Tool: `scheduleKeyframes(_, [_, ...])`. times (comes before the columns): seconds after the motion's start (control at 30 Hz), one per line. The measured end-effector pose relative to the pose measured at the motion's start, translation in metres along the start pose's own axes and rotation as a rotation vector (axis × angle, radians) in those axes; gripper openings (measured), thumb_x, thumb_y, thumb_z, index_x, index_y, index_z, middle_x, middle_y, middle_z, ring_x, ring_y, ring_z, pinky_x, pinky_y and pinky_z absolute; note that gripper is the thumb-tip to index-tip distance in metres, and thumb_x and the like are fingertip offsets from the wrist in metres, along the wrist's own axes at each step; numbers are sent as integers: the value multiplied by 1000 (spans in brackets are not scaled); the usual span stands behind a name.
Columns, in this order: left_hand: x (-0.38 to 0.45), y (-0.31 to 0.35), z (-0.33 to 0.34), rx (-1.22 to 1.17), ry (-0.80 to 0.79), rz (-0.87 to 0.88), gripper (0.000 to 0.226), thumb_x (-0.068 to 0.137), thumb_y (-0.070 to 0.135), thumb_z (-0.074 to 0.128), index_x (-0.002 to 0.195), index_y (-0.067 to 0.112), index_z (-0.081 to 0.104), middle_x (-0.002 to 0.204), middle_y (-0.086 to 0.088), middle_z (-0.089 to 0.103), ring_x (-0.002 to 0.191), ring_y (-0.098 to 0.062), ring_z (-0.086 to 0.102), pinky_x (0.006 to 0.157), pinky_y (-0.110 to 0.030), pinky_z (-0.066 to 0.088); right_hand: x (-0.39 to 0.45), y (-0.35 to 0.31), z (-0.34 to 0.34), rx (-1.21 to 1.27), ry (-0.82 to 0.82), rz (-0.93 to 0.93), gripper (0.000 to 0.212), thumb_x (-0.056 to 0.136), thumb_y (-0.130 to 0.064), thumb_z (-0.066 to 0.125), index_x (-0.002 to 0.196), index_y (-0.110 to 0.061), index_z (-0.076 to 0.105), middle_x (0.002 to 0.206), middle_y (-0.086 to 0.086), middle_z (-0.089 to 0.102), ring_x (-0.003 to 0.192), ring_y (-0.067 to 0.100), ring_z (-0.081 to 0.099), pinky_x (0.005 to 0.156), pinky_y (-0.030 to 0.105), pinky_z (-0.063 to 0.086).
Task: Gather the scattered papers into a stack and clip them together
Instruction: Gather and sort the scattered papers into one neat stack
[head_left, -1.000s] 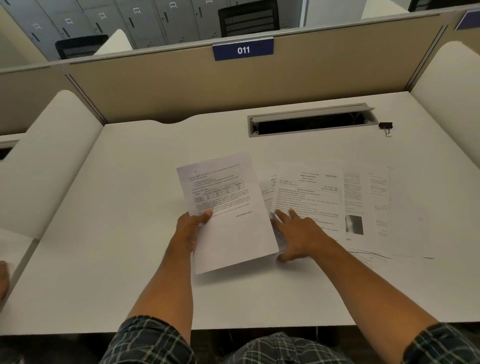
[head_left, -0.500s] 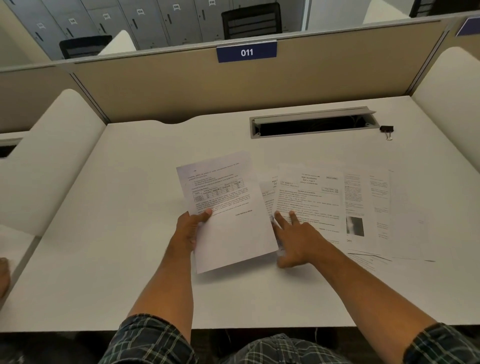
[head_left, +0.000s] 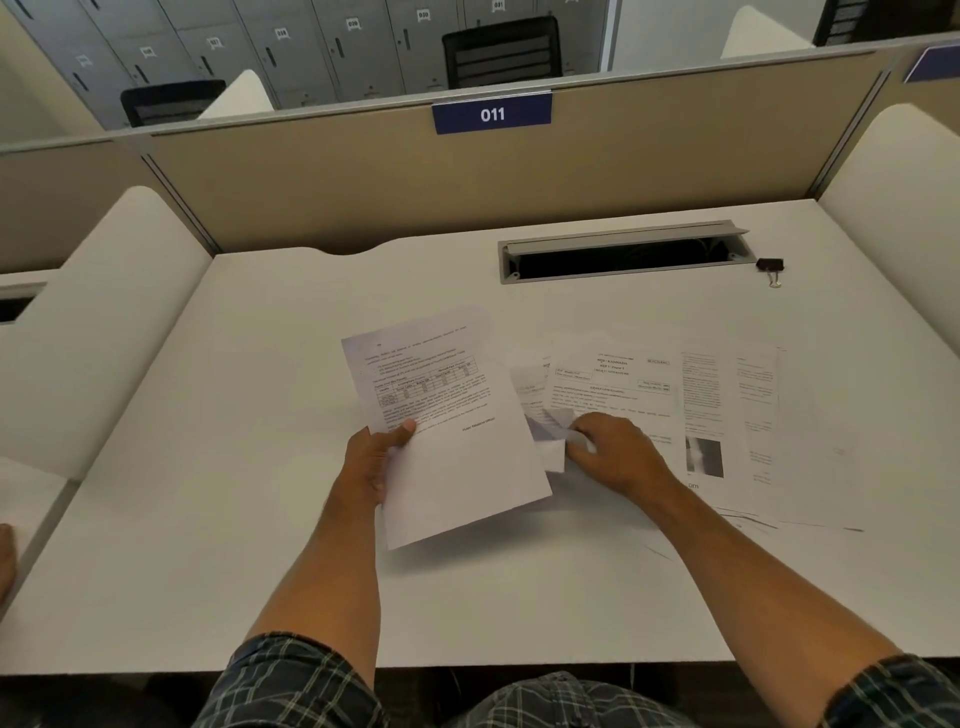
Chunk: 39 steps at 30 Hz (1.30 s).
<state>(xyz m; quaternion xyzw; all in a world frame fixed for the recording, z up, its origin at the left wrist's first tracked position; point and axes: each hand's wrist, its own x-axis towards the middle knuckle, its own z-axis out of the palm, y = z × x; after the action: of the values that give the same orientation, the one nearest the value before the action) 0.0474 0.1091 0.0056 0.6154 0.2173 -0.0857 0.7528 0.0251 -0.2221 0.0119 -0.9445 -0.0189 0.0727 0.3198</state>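
Note:
My left hand (head_left: 375, 461) holds a printed sheet with a table (head_left: 447, 415) by its left edge, thumb on top, lifted a little off the white desk (head_left: 208, 467). Just to its right, my right hand (head_left: 618, 453) pinches the curled-up left edge of a sheet (head_left: 553, 436) from the papers lying on the desk. Several overlapping printed sheets (head_left: 722, 410) spread flat to the right of that hand. A black binder clip (head_left: 770, 266) lies far back right, beside the cable slot.
A grey cable slot (head_left: 623, 254) with an open lid runs along the back of the desk. Beige partition (head_left: 363, 187) with an "011" label closes the far side. White side dividers (head_left: 88, 322) stand at left and right.
My right hand went from lying flat with straight fingers on the papers to curling and lifting the edge of a sheet. The left hand kept its sheet nearly still.

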Motion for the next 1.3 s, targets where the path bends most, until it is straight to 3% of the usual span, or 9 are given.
scheduleKeyframes(0.1, [0, 2, 0, -37, -15, 11, 30, 90, 9, 73, 120, 17, 70, 108, 0, 79, 96, -23, 76, 72, -35, 62, 1, 1, -2, 67, 66, 37, 20, 98, -28, 63, 91, -12, 73, 89, 4, 73, 75, 17, 62, 64, 27, 42])
scheduleKeyframes(0.27, [2, 3, -2, -62, -14, 12, 37, 90, 7, 73, 125, 15, 68, 115, -4, 78, 101, -24, 76, 83, -39, 60, 1, 3, -4, 155, 136, 81, 18, 95, -26, 67, 84, -12, 71, 83, 1, 71, 77, 18, 65, 74, 35, 54])
scheduleKeyframes(0.4, [3, 1, -3, -24, 2, -6, 32, 88, 7, 75, 118, 17, 71, 110, -2, 79, 96, -22, 76, 84, -40, 60, 1, -2, -16, 306, 234, 112, 12, 89, -26, 76, 88, -14, 75, 86, -7, 71, 82, 9, 64, 71, 21, 46])
scheduleKeyframes(0.53, [1, -3, -2, 47, -13, -28, 31, 85, 9, 78, 114, 15, 72, 106, -4, 79, 88, -22, 78, 69, -36, 63, 5, -9, -28, 369, 372, 141, 18, 86, -29, 79, 94, -13, 73, 94, -3, 69, 87, 13, 63, 72, 18, 46])
scheduleKeyframes(0.73, [3, -9, 9, 123, -42, -31, 33, 83, 11, 81, 115, 14, 73, 112, -8, 78, 96, -30, 77, 83, -45, 62, 3, -32, -51, 97, 438, 27, 21, 91, -37, 73, 98, -18, 79, 104, -2, 78, 94, 20, 71, 75, 26, 51])
scheduleKeyframes(0.87, [2, -7, 19, 158, -73, -19, 29, 85, 10, 79, 113, 15, 73, 105, -4, 79, 89, -24, 78, 73, -37, 64, 0, -54, -66, -164, 438, -57, 24, 96, -38, 65, 102, -19, 78, 97, 1, 78, 84, 23, 71, 68, 26, 46])
scheduleKeyframes(0.97, [5, -8, 22, 195, -102, -15, 37, 85, 11, 80, 121, 10, 72, 112, -7, 78, 98, -29, 77, 87, -45, 62, 0, -65, -69, -23, 458, -142, 19, 92, -35, 70, 94, -20, 80, 90, -3, 78, 78, 15, 67, 67, 25, 48])
scheduleKeyframes(1.17, [4, -10, 36, 180, -122, -12, 37, 85, 14, 81, 121, 11, 72, 111, -7, 78, 99, -29, 76, 86, -43, 62, -8, -85, -38, -37, 158, -342, 17, 89, -39, 73, 95, -24, 79, 96, -9, 75, 82, 13, 67, 69, 29, 53])
scheduleKeyframes(1.3, [3, -11, 47, 196, -102, -45, 26, 84, 8, 77, 109, 7, 75, 105, -17, 77, 98, -35, 73, 91, -48, 59, -15, -96, -7, -122, -21, -453, 24, 94, -41, 68, 109, -26, 77, 112, -9, 75, 98, 14, 67, 77, 29, 52])
